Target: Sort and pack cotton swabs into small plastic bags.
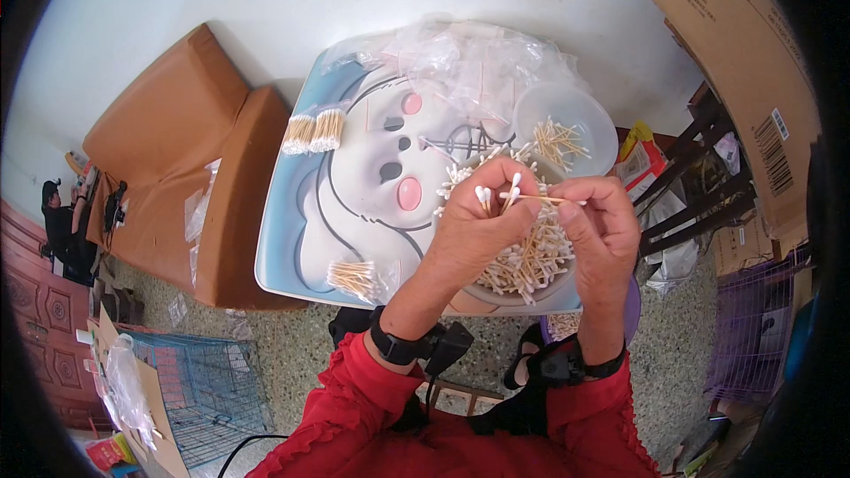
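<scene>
My left hand (491, 212) is closed around a few cotton swabs (484, 197), their white tips showing above the thumb. One single cotton swab (540, 199) lies crosswise between my two hands. Its right end is pinched by my right hand (600, 212). Both hands are over a round bowl (505, 298) heaped with loose cotton swabs, partly hidden beneath them. Behind the right hand stands a translucent tub (595, 115) with some swabs in it. Two bundles of swabs (314, 131) lie at the table's left, and a bagged bundle (352, 279) sits near its front edge.
The table (282, 239) has a cartoon-face top. Clear plastic bags (478, 62) cover its back edge. A brown sofa (177, 159) stands left, a large cardboard box (753, 62) right. A wire cage (204, 389) is at lower left, and a purple basin (630, 310) below the table's right corner.
</scene>
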A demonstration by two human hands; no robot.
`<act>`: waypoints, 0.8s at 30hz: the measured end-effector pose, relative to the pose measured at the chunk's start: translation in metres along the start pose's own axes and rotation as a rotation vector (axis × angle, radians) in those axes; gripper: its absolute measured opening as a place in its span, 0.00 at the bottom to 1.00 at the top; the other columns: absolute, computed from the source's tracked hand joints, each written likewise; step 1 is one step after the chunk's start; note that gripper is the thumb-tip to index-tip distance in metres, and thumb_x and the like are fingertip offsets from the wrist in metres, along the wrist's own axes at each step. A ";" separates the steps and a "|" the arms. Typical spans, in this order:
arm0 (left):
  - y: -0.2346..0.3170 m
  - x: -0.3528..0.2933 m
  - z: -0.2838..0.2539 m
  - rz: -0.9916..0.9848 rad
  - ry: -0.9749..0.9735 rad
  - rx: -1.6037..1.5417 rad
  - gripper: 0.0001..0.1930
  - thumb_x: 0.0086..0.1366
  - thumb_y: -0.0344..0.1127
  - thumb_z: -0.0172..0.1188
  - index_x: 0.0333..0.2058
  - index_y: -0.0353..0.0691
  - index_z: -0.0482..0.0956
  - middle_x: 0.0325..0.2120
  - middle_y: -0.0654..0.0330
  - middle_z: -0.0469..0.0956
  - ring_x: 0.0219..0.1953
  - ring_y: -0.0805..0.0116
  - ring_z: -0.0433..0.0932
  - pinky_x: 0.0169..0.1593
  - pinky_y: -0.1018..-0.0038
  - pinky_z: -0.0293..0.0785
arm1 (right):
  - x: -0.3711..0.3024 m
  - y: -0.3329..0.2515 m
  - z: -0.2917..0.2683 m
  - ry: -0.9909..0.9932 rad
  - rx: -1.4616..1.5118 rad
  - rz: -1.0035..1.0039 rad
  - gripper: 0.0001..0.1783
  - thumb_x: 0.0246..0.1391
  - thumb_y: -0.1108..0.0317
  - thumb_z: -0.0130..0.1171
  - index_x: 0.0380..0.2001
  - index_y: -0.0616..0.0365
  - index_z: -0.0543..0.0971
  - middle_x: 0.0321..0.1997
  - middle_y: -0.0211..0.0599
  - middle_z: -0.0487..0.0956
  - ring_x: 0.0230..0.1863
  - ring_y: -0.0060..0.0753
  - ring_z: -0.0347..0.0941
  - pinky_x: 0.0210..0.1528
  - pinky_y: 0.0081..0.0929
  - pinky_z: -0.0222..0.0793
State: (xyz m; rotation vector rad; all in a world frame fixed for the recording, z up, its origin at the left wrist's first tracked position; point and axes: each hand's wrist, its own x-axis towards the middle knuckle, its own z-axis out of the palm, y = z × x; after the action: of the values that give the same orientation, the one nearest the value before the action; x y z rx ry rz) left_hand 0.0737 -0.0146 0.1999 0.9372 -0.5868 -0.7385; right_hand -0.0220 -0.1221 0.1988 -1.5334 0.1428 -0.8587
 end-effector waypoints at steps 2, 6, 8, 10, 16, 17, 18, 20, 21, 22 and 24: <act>0.000 0.000 0.002 -0.004 0.008 0.021 0.05 0.57 0.24 0.54 0.31 0.39 0.68 0.18 0.71 0.65 0.17 0.87 0.60 0.18 0.88 0.53 | -0.001 0.002 -0.001 0.013 0.079 0.024 0.07 0.51 0.78 0.54 0.34 0.64 0.70 0.35 0.34 0.74 0.40 0.23 0.69 0.46 0.20 0.63; -0.009 0.000 0.000 -0.064 -0.065 -0.036 0.05 0.58 0.26 0.54 0.31 0.41 0.67 0.18 0.72 0.65 0.17 0.87 0.60 0.18 0.89 0.51 | 0.001 -0.004 0.003 0.025 0.171 0.018 0.09 0.51 0.78 0.53 0.37 0.64 0.69 0.35 0.36 0.74 0.39 0.23 0.70 0.45 0.20 0.64; -0.012 0.000 0.002 -0.078 -0.096 -0.060 0.05 0.59 0.27 0.54 0.31 0.41 0.66 0.18 0.72 0.65 0.17 0.87 0.59 0.18 0.89 0.51 | 0.001 -0.005 0.004 0.083 0.166 -0.004 0.10 0.52 0.77 0.53 0.39 0.64 0.68 0.34 0.36 0.75 0.38 0.23 0.70 0.44 0.20 0.64; -0.011 -0.001 0.007 -0.158 -0.095 -0.110 0.04 0.60 0.27 0.52 0.31 0.42 0.66 0.16 0.72 0.65 0.17 0.88 0.60 0.19 0.87 0.53 | 0.001 -0.002 0.004 0.099 0.119 -0.017 0.10 0.52 0.77 0.53 0.39 0.64 0.68 0.34 0.36 0.75 0.38 0.23 0.70 0.43 0.20 0.65; -0.012 0.001 0.006 -0.221 -0.159 -0.020 0.04 0.63 0.33 0.50 0.36 0.43 0.67 0.16 0.71 0.66 0.16 0.86 0.60 0.19 0.87 0.53 | 0.002 0.002 -0.001 0.087 -0.016 -0.024 0.09 0.50 0.78 0.53 0.37 0.64 0.71 0.34 0.33 0.74 0.37 0.21 0.70 0.43 0.20 0.65; -0.011 0.000 0.007 -0.221 -0.159 -0.019 0.04 0.63 0.33 0.50 0.36 0.43 0.67 0.16 0.71 0.66 0.16 0.86 0.60 0.19 0.87 0.53 | 0.002 0.001 0.000 0.091 -0.054 -0.022 0.08 0.50 0.78 0.53 0.36 0.64 0.72 0.34 0.33 0.74 0.37 0.21 0.70 0.43 0.19 0.65; -0.011 -0.001 0.007 -0.234 -0.195 -0.014 0.06 0.64 0.35 0.49 0.38 0.42 0.67 0.16 0.70 0.66 0.16 0.86 0.60 0.19 0.87 0.53 | 0.002 0.001 0.001 0.092 -0.053 -0.022 0.08 0.50 0.78 0.53 0.36 0.64 0.72 0.34 0.33 0.74 0.37 0.21 0.70 0.43 0.19 0.65; -0.011 -0.001 0.007 -0.248 -0.231 -0.009 0.08 0.65 0.37 0.48 0.39 0.41 0.67 0.16 0.70 0.66 0.16 0.86 0.60 0.18 0.88 0.53 | 0.003 0.001 0.002 0.085 -0.109 -0.038 0.07 0.49 0.78 0.54 0.35 0.63 0.73 0.34 0.32 0.74 0.37 0.21 0.70 0.43 0.19 0.65; -0.011 -0.001 0.007 -0.256 -0.252 -0.010 0.09 0.66 0.39 0.47 0.40 0.41 0.67 0.16 0.70 0.66 0.16 0.86 0.60 0.18 0.88 0.53 | 0.003 0.001 0.003 0.085 -0.110 -0.038 0.07 0.49 0.78 0.54 0.35 0.63 0.73 0.34 0.32 0.74 0.37 0.21 0.70 0.43 0.19 0.65; -0.011 -0.001 0.006 -0.264 -0.274 -0.010 0.11 0.67 0.40 0.46 0.42 0.40 0.67 0.16 0.70 0.66 0.15 0.86 0.59 0.18 0.88 0.53 | 0.002 0.002 0.003 0.084 -0.103 -0.030 0.07 0.49 0.78 0.54 0.35 0.63 0.73 0.35 0.32 0.74 0.37 0.21 0.70 0.43 0.19 0.65; -0.012 -0.001 0.006 -0.254 -0.281 0.012 0.11 0.67 0.41 0.45 0.40 0.41 0.67 0.16 0.70 0.65 0.14 0.86 0.57 0.17 0.88 0.51 | 0.002 0.002 0.003 0.084 -0.098 -0.021 0.08 0.50 0.77 0.53 0.35 0.63 0.73 0.35 0.32 0.74 0.37 0.21 0.70 0.43 0.19 0.65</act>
State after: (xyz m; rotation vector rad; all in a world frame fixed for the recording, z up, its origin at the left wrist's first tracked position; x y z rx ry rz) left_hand 0.0650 -0.0220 0.1919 0.9353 -0.7257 -1.1070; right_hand -0.0179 -0.1210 0.1988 -1.5932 0.2328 -0.9451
